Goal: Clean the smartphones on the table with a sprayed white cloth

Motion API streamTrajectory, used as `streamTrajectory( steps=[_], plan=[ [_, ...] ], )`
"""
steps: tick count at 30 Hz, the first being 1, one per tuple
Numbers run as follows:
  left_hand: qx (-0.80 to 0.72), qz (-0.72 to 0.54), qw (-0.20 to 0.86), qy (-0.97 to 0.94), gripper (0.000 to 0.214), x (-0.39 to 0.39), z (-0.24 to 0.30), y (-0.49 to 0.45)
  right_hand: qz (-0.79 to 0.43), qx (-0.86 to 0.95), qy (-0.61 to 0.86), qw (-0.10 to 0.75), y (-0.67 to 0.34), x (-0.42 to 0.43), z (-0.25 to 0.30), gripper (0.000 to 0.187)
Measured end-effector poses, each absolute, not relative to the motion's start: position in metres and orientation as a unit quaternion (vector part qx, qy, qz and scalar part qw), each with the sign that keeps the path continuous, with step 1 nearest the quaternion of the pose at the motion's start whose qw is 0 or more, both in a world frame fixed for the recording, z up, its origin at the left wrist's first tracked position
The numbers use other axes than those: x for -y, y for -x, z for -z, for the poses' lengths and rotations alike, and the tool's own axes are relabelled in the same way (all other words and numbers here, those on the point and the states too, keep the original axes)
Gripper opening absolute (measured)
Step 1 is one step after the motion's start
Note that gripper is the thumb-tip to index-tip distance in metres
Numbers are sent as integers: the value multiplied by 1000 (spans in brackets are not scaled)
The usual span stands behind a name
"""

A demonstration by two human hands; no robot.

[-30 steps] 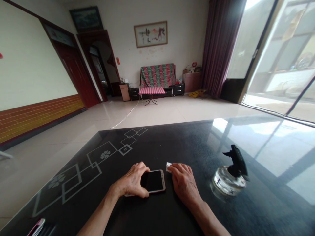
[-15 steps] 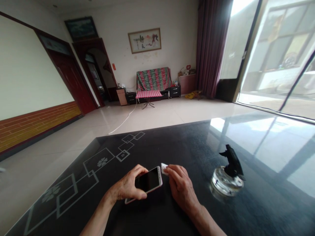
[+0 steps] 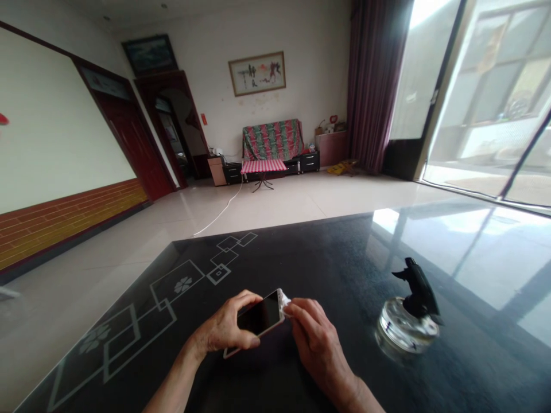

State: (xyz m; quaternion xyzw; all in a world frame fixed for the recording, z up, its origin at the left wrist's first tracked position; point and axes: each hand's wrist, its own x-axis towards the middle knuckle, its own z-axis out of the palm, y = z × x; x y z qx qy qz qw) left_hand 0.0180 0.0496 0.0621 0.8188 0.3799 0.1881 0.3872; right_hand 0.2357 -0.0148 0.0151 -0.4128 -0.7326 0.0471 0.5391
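In the head view, gripping one smartphone (image 3: 262,315) across its long edges with the left hand (image 3: 226,327), tilting it over one black table (image 3: 310,261); pinching one white tissue (image 3: 284,299) in the right hand (image 3: 316,332), holding it against the phone's right end, seemingly wiping there, next needing a steady left grip; leaving one spray bottle (image 3: 408,322) standing apart on the right

No wording could be read with certainty. Far beyond the left hand (image 3: 228,328), the wide, pale wall picture in a thin brown frame (image 3: 257,73) bore dark, brush-like characters, too small to make out. The small, upright red tag (image 3: 204,119), beyond that hand and slightly to its left, was likewise illegible. Right of the right hand (image 3: 316,332), the round, clear bottle with a black trigger head (image 3: 402,327) showed 2 dark, unreadable marks.
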Motion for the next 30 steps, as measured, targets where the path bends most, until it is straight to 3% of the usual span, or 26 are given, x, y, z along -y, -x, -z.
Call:
streamTrajectory(
  steps=[10, 20, 30],
  plan=[
    [-374, -203, 403, -810, 51, -52, -60, -15, -58, 758, 379, 528, -242, -9, -27, 22],
    [-384, -207, 407, -803, 54, -55, -57, -14, -95, 794, 305, 517, -253, -3, -18, 35],
    [-368, -181, 418, -811, 52, -51, -57, -23, -176, 722, 328, 583, -252, -5, -10, 24]
  ],
)
